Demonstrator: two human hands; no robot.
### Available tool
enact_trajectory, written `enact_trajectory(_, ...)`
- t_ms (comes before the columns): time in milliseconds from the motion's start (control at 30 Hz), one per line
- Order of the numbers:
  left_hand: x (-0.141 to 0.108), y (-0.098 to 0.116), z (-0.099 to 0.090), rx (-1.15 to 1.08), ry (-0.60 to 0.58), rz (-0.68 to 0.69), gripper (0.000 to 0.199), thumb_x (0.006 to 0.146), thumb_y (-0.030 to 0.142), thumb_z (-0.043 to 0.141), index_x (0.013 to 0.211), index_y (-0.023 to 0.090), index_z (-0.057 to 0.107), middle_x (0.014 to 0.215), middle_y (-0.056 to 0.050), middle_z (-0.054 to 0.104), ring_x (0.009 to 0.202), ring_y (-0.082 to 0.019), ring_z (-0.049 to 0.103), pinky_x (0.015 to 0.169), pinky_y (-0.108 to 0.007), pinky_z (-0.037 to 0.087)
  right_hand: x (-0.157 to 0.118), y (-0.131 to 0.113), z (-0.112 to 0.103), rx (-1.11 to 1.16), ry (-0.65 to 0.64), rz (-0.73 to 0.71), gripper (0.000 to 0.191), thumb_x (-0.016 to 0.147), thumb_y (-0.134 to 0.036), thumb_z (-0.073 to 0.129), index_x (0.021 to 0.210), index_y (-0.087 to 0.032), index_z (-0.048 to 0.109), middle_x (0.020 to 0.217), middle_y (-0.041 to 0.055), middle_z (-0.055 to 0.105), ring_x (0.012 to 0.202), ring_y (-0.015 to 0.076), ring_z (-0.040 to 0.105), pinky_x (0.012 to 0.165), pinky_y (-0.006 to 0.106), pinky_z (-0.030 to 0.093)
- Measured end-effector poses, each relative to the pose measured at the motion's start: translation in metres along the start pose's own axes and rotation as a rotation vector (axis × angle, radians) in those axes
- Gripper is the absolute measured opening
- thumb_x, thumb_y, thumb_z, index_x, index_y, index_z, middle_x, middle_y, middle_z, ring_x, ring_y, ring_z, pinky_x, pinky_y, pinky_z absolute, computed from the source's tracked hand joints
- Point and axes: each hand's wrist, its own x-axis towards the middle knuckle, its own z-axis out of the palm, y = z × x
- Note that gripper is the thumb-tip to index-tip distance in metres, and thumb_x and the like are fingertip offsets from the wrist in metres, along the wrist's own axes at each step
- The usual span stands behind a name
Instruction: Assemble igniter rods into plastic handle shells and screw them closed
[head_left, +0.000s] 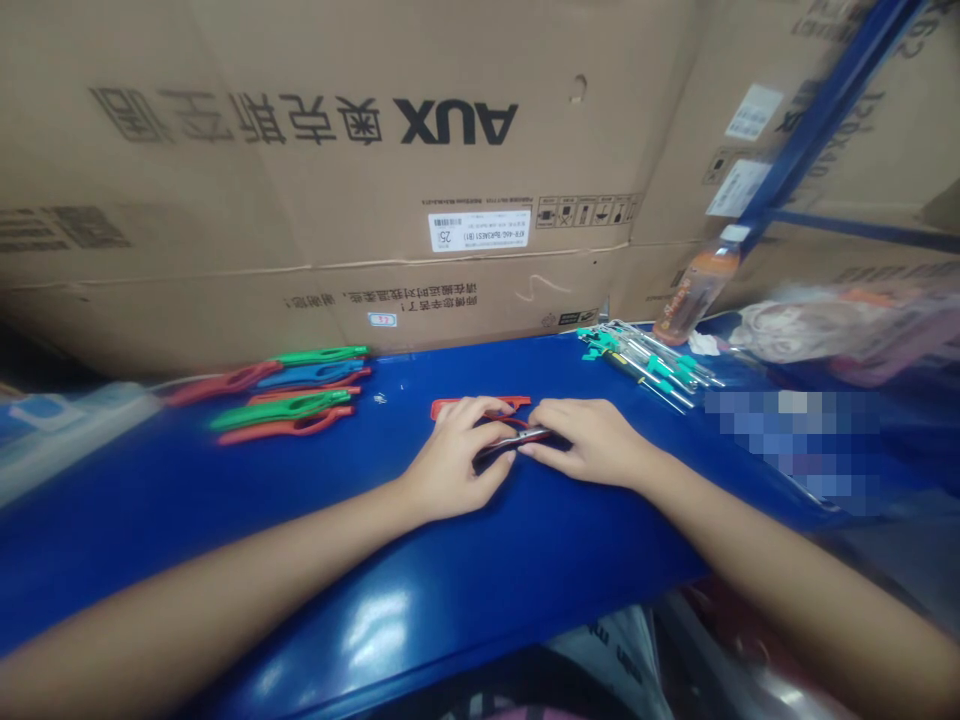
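My left hand [457, 460] and my right hand [589, 440] meet over the middle of the blue table. Between them is a slim dark piece with a silvery metal part [534, 434]; its kind cannot be made out. The left fingers and thumb pinch its left end, and the right fingers close on the other end, hiding much of it. Just behind the fingers lies a red plastic handle-like part [517, 401], partly covered by my left hand.
Several red, green and blue handle-shaped parts [289, 405] lie at the left. Thin metal rods with green pieces [660, 365] are heaped at the right, near an orange drink bottle [697, 288] and plastic bags [795, 325]. A large cardboard box [300, 210] stands behind the blue table [330, 550].
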Motion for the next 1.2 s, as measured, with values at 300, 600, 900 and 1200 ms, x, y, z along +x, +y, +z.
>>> enact_trajectory(300, 0.001, -0.001, -0.005, -0.031, -0.027, 0.008, 0.032, 0.085, 0.027, 0.066, 0.117, 0.024, 0.066, 0.120, -0.008, 0.067, 0.113, -0.027, 0.060, 0.099, -0.045, 0.045, 0.000, 0.004, -0.005, -0.021, 0.065, 0.039, 0.043, 0.097, -0.049, 0.050, 0.066, -0.019, 0.054, 0.069, 0.0026, 0.061, 0.064, 0.0135, 0.054, 0.057, 0.028, 0.028)
enact_trajectory(600, 0.003, -0.019, -0.007, -0.311, -0.075, -0.163, 0.030, 0.100, 0.034, 0.050, 0.099, 0.018, 0.075, 0.088, -0.005, 0.075, 0.082, -0.019, 0.066, 0.080, -0.034, 0.052, -0.004, 0.025, -0.005, 0.044, 0.159, 0.100, 0.040, 0.093, -0.044, 0.054, 0.063, -0.019, 0.049, 0.064, -0.0003, 0.054, 0.058, 0.0104, 0.048, 0.054, 0.025, 0.026)
enact_trajectory(900, 0.004, -0.024, -0.007, -0.411, 0.084, -0.317, 0.029, 0.091, 0.035, 0.064, 0.111, 0.019, 0.076, 0.101, -0.009, 0.077, 0.089, -0.021, 0.069, 0.083, -0.035, 0.054, -0.005, 0.031, -0.004, 0.004, 0.151, 0.109, 0.043, 0.094, -0.046, 0.054, 0.062, -0.018, 0.048, 0.063, -0.0010, 0.054, 0.058, 0.0103, 0.049, 0.054, 0.025, 0.026)
enact_trajectory(1200, 0.006, -0.015, -0.009, -0.674, 0.095, -0.549, 0.030, 0.086, 0.037, 0.069, 0.104, 0.015, 0.078, 0.100, -0.008, 0.079, 0.095, -0.023, 0.074, 0.092, -0.035, 0.057, -0.003, 0.028, -0.002, -0.075, 0.076, 0.204, 0.043, 0.094, -0.048, 0.051, 0.062, -0.018, 0.053, 0.067, 0.0007, 0.060, 0.062, 0.0118, 0.053, 0.055, 0.026, 0.024)
